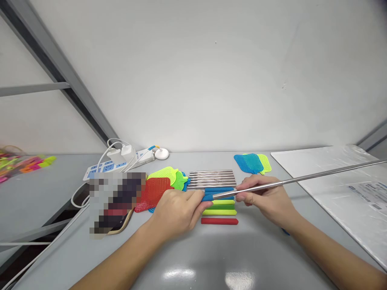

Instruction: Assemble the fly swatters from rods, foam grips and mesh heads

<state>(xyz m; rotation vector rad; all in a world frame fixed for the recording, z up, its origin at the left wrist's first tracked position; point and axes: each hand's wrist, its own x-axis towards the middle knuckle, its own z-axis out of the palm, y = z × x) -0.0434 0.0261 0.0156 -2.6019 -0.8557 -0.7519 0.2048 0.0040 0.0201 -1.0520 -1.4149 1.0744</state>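
My left hand [175,209] is closed around a blue handle sleeve [208,197], mostly hidden by the fingers. One end of a long, extended telescopic metal rod [317,175] meets that sleeve. My right hand [269,203] pinches the rod close to the sleeve, and the rod runs out of view at the right. Beneath the hands lie more sleeves in blue, yellow-green and green, with a red sleeve [219,221] nearest me. Behind them is a row of short metal rods [213,178]. Mesh fly swatter heads, among them a red one [154,194], overlap beside my left hand.
More swatter heads [254,163] lie at the back right. A white wrapped sheet [332,189] covers the table's right side. At left are a phone-like object [119,203], blurred out, and a power strip [121,161] with cables. Metal frame bars [60,76] rise behind.
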